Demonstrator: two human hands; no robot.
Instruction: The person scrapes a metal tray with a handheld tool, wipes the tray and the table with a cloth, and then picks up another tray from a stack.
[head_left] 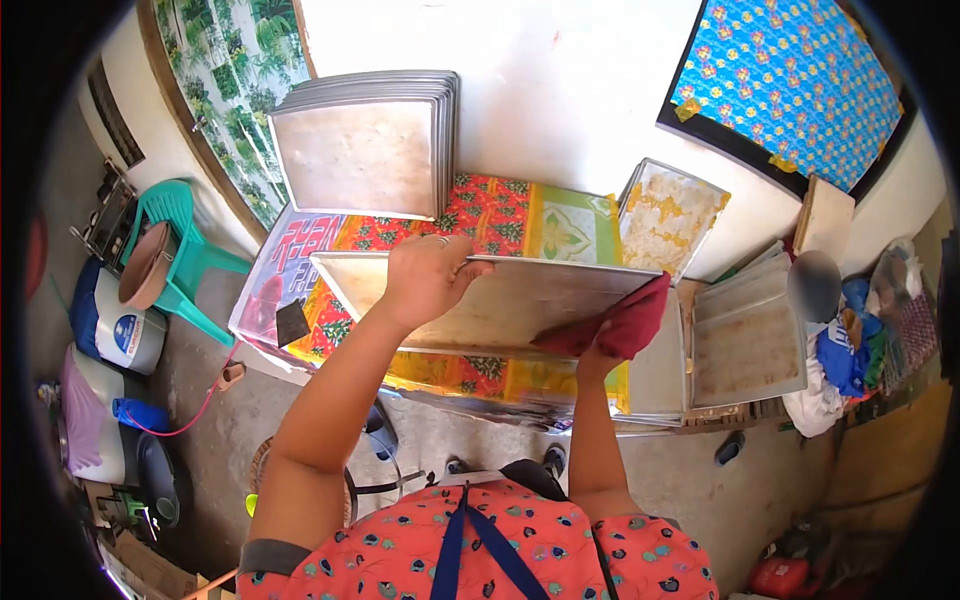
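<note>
A large metal tray (490, 300) stands tilted on its long edge on the table with a patterned cover (490, 215). My left hand (430, 280) grips its upper rim, fingers over the edge and thumb on the near side. My right hand (600, 350) holds a dark red cloth (635, 320) against the tray's right part; the cloth hides most of its fingers. Behind, at the table's back left, a stack of similar trays (360, 150) stands upright against the white wall.
More trays (750, 340) lean at the right, beside a stained tray (670, 215) by the wall. A green chair (175, 250) holding a brown basin (147, 265) is at the left. Bags and cloths (850, 350) are piled at far right. A slipper (730, 448) lies on the floor.
</note>
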